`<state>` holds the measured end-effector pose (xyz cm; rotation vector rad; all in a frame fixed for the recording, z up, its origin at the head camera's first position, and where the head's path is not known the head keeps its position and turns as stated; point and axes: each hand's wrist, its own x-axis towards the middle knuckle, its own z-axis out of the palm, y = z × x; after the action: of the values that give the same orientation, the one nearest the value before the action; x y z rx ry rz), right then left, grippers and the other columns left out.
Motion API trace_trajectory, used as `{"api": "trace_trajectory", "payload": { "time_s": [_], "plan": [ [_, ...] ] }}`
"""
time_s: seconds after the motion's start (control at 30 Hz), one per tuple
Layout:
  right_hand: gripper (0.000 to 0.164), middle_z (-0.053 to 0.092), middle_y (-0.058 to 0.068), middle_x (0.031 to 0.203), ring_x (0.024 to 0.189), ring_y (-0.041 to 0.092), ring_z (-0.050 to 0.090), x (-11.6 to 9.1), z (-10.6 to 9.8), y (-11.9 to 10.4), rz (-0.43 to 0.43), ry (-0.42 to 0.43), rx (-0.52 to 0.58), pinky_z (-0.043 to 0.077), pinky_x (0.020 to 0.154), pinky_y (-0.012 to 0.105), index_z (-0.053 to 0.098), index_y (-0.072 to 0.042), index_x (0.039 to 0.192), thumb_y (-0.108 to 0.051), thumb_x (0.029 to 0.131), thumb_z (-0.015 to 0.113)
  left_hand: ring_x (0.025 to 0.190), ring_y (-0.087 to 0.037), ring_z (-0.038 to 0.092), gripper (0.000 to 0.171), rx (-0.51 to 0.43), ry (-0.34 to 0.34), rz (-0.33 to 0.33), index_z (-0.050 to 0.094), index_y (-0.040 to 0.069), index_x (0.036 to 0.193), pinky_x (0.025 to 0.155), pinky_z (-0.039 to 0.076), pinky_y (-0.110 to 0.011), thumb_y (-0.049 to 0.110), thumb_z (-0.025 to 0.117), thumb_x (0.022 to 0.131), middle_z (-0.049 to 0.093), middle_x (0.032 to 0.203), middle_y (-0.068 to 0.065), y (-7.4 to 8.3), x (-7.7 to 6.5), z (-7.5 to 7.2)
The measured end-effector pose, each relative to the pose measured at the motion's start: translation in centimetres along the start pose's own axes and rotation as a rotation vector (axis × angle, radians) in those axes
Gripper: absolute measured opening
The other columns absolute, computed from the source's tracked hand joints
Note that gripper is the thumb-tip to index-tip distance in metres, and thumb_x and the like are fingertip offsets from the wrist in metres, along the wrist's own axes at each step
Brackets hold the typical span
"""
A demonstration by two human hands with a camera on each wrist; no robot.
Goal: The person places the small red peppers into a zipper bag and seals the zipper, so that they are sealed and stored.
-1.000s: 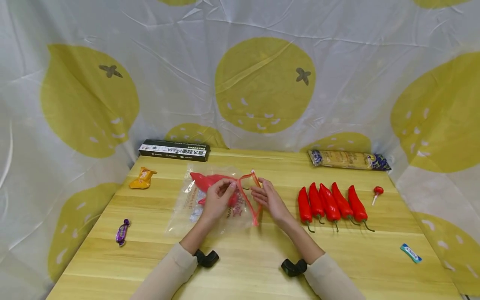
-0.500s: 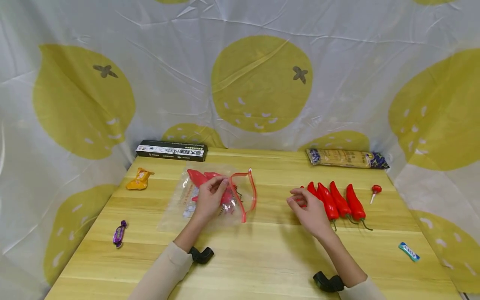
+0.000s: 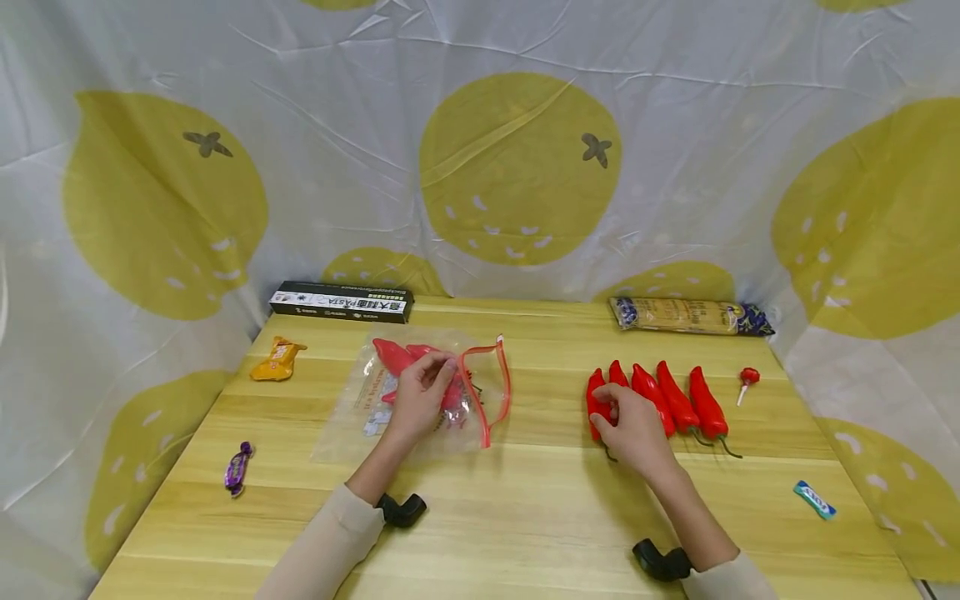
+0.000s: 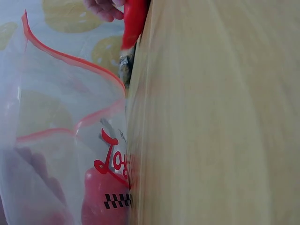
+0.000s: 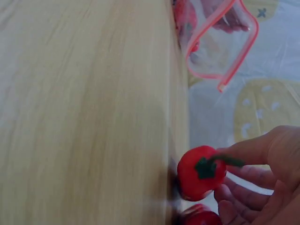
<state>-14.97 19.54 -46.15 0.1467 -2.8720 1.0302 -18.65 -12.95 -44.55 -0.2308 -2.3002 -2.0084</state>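
Observation:
My left hand pinches the upper side of a clear zip bag, whose red-edged mouth gapes toward the right. Red peppers show through its plastic. In the left wrist view, the fingers are blurred behind the bag wall. Over on the right, my right hand has come down over the leftmost red pepper of a row lying on the table. From the right wrist view, thumb and fingertips close on either side of that pepper, near its green stem, while its neighbour lies just beside it.
A black pasta box stands at the back left, a noodle packet at the back right. Orange and purple wrapped candies lie left. A red lollipop and a small blue-green packet lie right.
My right hand has left the bag's mouth, moved right and lowered onto the leftmost pepper of the row. The left hand keeps its hold, with the bag's mouth staying open.

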Motion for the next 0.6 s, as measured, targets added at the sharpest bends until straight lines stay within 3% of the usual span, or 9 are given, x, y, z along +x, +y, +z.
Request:
{"api": "trace_trajectory", "payload": {
  "time_s": [0.27, 0.43, 0.6],
  "plan": [
    [0.038, 0.065, 0.010, 0.112, 0.098, 0.027, 0.057, 1.3, 1.4, -0.7, -0.052, -0.010, -0.026, 0.052, 0.084, 0.042, 0.063, -0.006, 0.118, -0.008, 0.081, 0.073, 0.104, -0.017, 0.063, 0.030, -0.028, 0.027, 0.016, 0.067, 0.012, 0.109, 0.089, 0.053, -0.020, 0.037, 0.062, 0.093, 0.065, 0.108, -0.007, -3.3, 0.9, 0.2],
    [0.045, 0.060, 0.019, 0.124, 0.116, 0.037, 0.053, 1.2, 1.3, -0.9, -0.007, -0.049, -0.109, 0.047, 0.097, 0.054, 0.060, -0.003, 0.124, -0.018, 0.083, 0.074, 0.103, -0.017, 0.062, 0.030, -0.027, 0.023, 0.006, 0.066, 0.012, 0.109, 0.089, 0.053, -0.019, 0.037, 0.062, 0.093, 0.065, 0.108, -0.005, -3.3, 0.9, 0.2],
    [0.050, 0.062, 0.021, 0.123, 0.114, 0.038, 0.057, 1.3, 1.3, -1.1, -0.032, -0.119, -0.200, 0.050, 0.093, 0.053, 0.058, -0.006, 0.127, -0.025, 0.084, 0.075, 0.103, -0.017, 0.061, 0.032, 0.008, 0.012, 0.017, 0.066, 0.010, 0.111, 0.089, 0.052, -0.019, 0.038, 0.061, 0.094, 0.065, 0.109, -0.007, -3.0, 0.8, 0.1]
  ]
}}
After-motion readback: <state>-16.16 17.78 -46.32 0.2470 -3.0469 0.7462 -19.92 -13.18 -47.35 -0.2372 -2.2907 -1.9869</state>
